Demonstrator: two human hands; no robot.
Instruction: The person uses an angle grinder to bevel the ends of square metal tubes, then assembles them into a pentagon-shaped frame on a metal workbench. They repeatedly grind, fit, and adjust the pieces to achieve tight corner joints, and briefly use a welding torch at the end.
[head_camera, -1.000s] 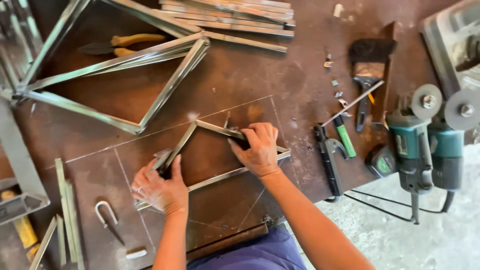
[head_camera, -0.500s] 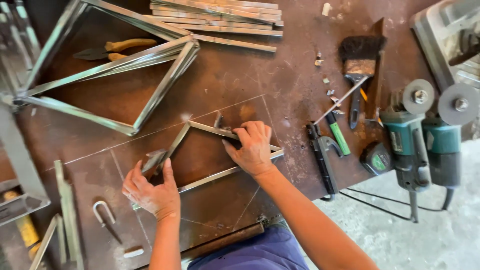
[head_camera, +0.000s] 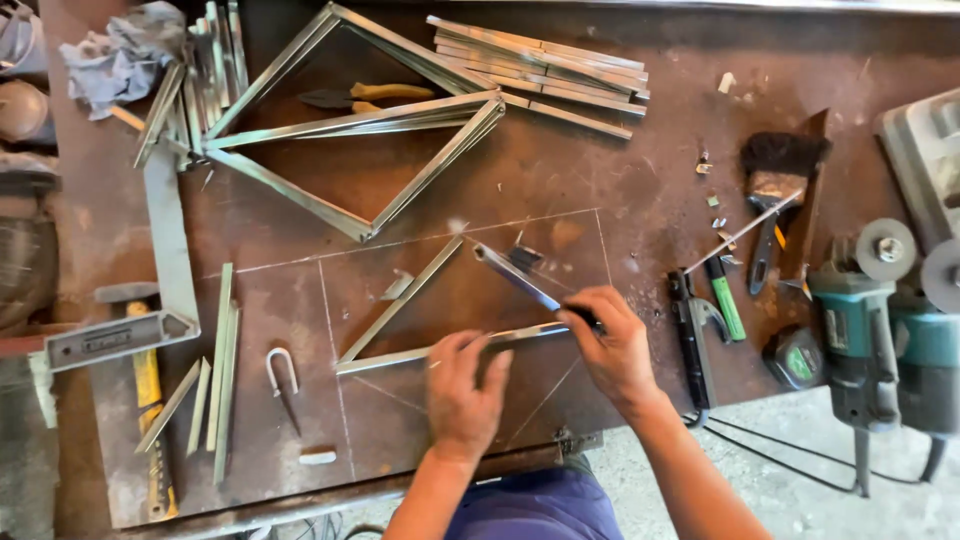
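Steel strip (head_camera: 520, 278) in right hand (head_camera: 615, 350) | left hand (head_camera: 462, 385) on frame (head_camera: 400, 310)

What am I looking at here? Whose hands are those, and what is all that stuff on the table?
The picture comes from a camera worn on a person's head, looking down, so you see that person's own two bare hands.

They are at a rusty brown metal table with chalk lines drawn on it. The left hand presses down on a thin metal strip lying flat. The right hand holds another metal strip, tilted up towards the top left. A third strip lies slanted beside them.

Further back lies a finished triangle frame, with pliers inside it and a pile of spare strips to its right. On the right are a brush, a green marker and two green grinders. On the left are a hammer and a grey rag.
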